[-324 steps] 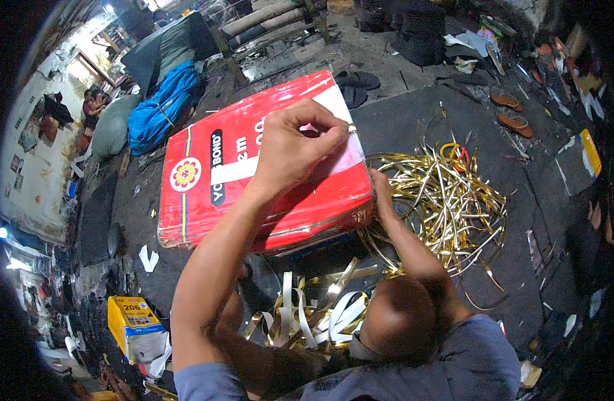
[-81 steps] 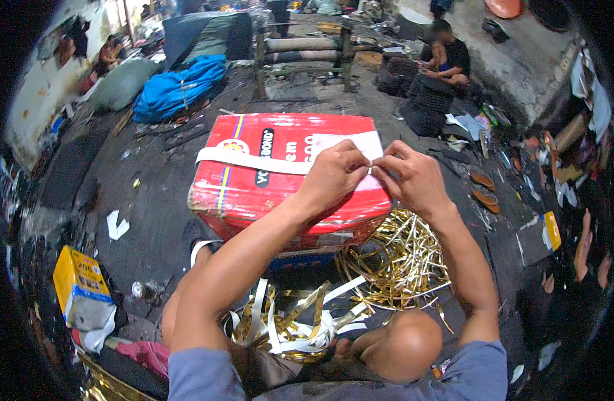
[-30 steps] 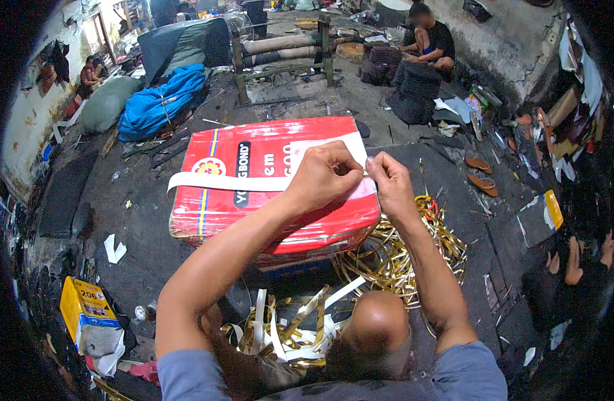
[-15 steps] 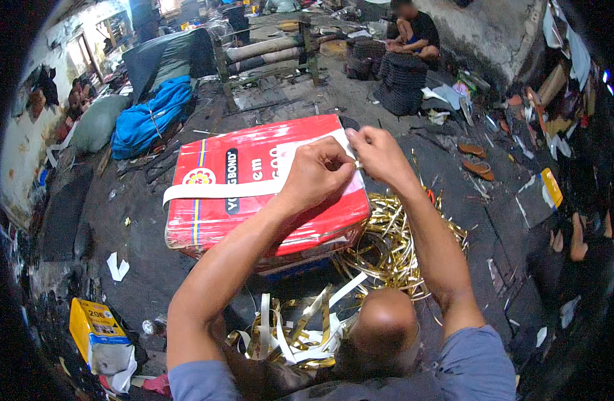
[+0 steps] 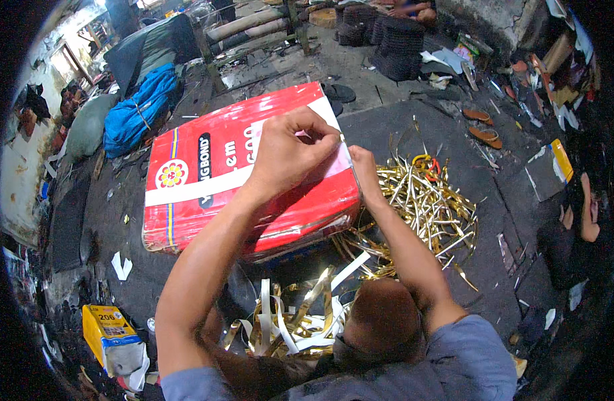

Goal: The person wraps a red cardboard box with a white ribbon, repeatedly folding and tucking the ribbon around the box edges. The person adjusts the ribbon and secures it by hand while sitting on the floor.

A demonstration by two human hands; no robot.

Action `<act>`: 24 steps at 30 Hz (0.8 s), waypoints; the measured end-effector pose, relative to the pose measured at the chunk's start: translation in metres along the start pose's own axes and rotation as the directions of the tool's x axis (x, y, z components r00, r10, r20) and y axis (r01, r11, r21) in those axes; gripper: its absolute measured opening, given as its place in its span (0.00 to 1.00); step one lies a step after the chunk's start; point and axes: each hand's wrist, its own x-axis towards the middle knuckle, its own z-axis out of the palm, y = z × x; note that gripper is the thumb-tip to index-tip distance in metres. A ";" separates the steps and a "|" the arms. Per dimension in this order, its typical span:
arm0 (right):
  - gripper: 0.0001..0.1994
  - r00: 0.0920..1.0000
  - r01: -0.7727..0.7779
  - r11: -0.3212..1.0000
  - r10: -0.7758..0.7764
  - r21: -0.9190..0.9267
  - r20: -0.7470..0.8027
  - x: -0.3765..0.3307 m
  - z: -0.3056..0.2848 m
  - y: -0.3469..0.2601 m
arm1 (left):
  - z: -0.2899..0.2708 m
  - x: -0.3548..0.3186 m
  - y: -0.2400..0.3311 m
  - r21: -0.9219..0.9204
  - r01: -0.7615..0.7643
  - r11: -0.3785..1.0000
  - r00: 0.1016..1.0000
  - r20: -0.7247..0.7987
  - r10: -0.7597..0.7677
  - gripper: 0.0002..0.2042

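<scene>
The fingers (image 5: 320,137) of the left hand (image 5: 290,157) are curling down and pinching the white strip (image 5: 207,187) where it is crossing the right end of the red package (image 5: 243,177). The right hand (image 5: 366,175) is pressing against the same right edge of the package, just beside the left hand; its fingertips are tucking behind the edge, so whether they are gripping the strip or only bracing the package cannot be told.

The red package is lying flat on the dark floor (image 5: 414,127) in front of the person, tilting slightly in the view, with the white strip running along its length from the left end to the right corner. A heap of gold strips (image 5: 427,207) is lying on the floor just right of the package, under the right forearm. More gold and white strips (image 5: 290,321) are piling up near the person's knees. A yellow bag (image 5: 110,337) is sitting at lower left, well apart, and a blue bundle (image 5: 140,107) is resting beyond the package.
</scene>
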 end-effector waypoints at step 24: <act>0.07 0.994 -0.072 0.866 0.104 -0.495 0.038 -0.096 0.052 0.236 | -0.002 -0.004 0.007 0.061 0.028 0.998 0.999 0.019 -0.029 0.01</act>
